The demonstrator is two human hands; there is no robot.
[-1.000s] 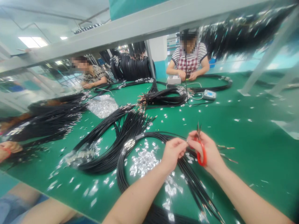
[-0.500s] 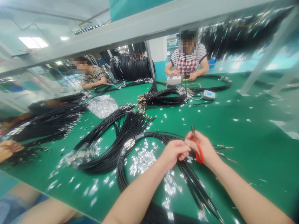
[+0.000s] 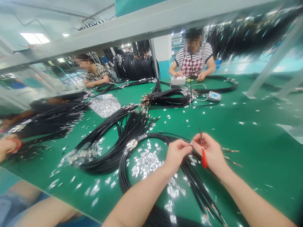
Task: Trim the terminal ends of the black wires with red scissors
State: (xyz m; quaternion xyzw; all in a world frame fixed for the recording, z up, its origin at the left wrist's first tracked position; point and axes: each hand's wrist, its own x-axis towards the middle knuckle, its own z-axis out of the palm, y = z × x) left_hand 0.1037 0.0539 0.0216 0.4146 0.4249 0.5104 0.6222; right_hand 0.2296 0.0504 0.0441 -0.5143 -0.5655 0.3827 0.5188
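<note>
My right hand point(image 3: 211, 152) is closed round small scissors with red handles point(image 3: 203, 155), their dark tips pointing up. My left hand point(image 3: 175, 154) is pinched shut just to the left of it, fingertips almost meeting the right hand's; what it pinches is too small to make out. Both hands hover over a looped bundle of black cables point(image 3: 151, 164) lying on the green table point(image 3: 248, 148). A heap of shiny silver scraps point(image 3: 145, 161) lies inside the loop, left of my left hand.
More black cable bundles point(image 3: 123, 126) fan across the table's middle and left. A bag of silver pieces point(image 3: 104, 105) lies at the back left. Two people sit at the far side; one has a white box point(image 3: 178, 80) and a small meter point(image 3: 213, 96). Another person's hand point(image 3: 8, 145) shows at the left edge.
The scissors have turned in my right hand, so the red handles now show edge-on. Both hands stay close together over the cable loop. The view shifted slightly.
</note>
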